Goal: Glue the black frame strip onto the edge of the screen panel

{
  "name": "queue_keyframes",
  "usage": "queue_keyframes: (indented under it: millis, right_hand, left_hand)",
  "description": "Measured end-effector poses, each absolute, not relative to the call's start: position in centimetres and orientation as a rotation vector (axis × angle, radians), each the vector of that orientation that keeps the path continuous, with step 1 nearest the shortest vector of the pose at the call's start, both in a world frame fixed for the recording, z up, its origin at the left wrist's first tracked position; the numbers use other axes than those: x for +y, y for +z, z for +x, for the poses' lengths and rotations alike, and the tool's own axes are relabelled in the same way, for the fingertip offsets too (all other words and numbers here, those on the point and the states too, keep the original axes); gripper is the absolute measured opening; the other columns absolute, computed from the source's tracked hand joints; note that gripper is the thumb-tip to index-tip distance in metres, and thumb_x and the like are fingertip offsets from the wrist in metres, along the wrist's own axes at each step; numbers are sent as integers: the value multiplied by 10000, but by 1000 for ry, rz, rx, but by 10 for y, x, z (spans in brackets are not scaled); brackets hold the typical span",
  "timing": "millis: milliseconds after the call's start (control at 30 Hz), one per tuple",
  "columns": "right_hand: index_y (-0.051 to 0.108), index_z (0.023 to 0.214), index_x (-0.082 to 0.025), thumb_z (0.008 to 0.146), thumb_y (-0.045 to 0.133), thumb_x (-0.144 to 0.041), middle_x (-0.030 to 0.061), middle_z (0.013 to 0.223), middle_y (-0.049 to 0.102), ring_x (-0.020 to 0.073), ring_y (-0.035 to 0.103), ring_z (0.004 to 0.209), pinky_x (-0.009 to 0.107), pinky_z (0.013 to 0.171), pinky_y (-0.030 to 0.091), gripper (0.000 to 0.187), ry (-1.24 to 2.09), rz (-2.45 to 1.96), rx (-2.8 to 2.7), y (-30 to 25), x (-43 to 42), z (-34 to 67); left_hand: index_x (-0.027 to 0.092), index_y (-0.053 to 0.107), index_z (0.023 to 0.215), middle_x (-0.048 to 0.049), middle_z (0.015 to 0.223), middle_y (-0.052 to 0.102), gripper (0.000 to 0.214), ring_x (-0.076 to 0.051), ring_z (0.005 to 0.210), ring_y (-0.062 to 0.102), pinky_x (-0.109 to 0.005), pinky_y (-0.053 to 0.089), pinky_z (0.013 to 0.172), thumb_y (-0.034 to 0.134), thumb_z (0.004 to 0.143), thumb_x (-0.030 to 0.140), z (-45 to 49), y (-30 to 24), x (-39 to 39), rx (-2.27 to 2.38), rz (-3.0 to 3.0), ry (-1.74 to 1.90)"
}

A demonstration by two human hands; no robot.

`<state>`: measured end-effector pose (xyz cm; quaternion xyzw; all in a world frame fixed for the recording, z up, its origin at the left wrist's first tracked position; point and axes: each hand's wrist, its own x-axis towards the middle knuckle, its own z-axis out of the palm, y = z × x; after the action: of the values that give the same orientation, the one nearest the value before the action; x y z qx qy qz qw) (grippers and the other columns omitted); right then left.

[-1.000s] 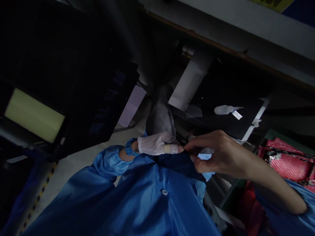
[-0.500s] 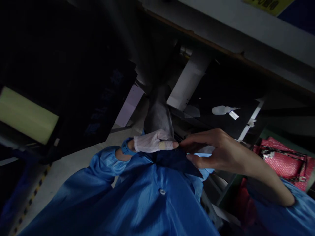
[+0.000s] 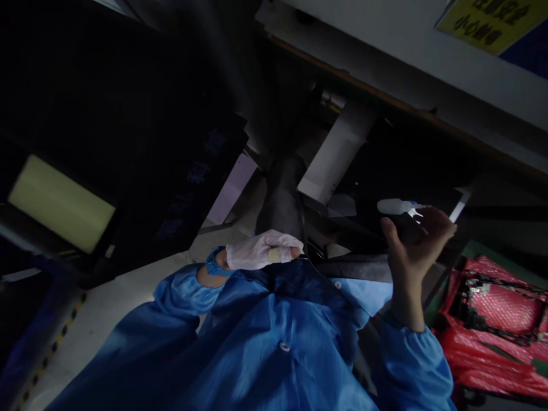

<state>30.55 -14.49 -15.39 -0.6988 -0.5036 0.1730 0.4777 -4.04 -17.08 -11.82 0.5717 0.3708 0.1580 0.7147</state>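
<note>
A person's glossy blue smock [image 3: 252, 359] is filling the lower foreground, its white button [image 3: 284, 346] showing near the middle. Just beyond it, the left hand [image 3: 263, 251], in a pale fingerless glove with a beige strip around the thumb, is resting low before the body; its thumb is lying along the fingers, and whether it is gripping anything cannot be told. To the right, the bare right hand [image 3: 413, 254] is hovering palm up, with thumb and fingers parted and nothing visibly held. Just past its fingertips, a white dropper bottle [image 3: 390, 206] is lying on its side on a black surface [image 3: 377, 171], its narrow tip pointing right; whether the fingers are touching the tip is unclear. Right of this hand, red bubble wrap [image 3: 507, 308] is sitting in a green crate [image 3: 477, 251]. Ahead of the gloved hand, a dark grey trouser leg [image 3: 282, 200] is showing. At left, a black cabinet [image 3: 141, 125] is standing over the pale floor [image 3: 132, 291]. Farthest off, a grey bench [image 3: 385, 48] is running across the upper right, bearing a yellow sign [image 3: 483, 28] with black characters.
</note>
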Motion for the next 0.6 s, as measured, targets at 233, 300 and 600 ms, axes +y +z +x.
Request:
queue_keyframes:
  millis: [233, 300, 600]
  right_hand:
    - [671, 1090, -231, 951, 694, -813, 92, 1007, 738, 294, 736, 939, 491, 910, 635, 599, 361, -1854, -1325, -173, -135, 305]
    - [658, 1074, -228, 958, 687, -816, 82, 944, 728, 301, 741, 900, 501, 893, 644, 600, 335, -1843, -1333, -175, -132, 306]
    - [761, 1020, -230, 987, 841, -608, 2, 785, 662, 191, 608, 644, 301, 577, 482, 388, 508, -1592, -1155, -123, -205, 275]
  left_hand:
    - [199, 568, 821, -68, 895, 663, 747, -230, 931, 680, -399, 594, 1022, 449, 1137, 866, -31, -101, -170, 615, 1285, 409]
    - [207, 542, 850, -77, 930, 671, 724, -241, 968, 690, -411, 584, 1058, 429, 1144, 858, -30, -97, -170, 600, 1274, 416]
    - [183, 714, 1099, -158, 1195, 756, 763, -305, 1147, 685, -455, 522, 1192, 400, 1137, 877, -41, -99, -176, 614, 1261, 391]
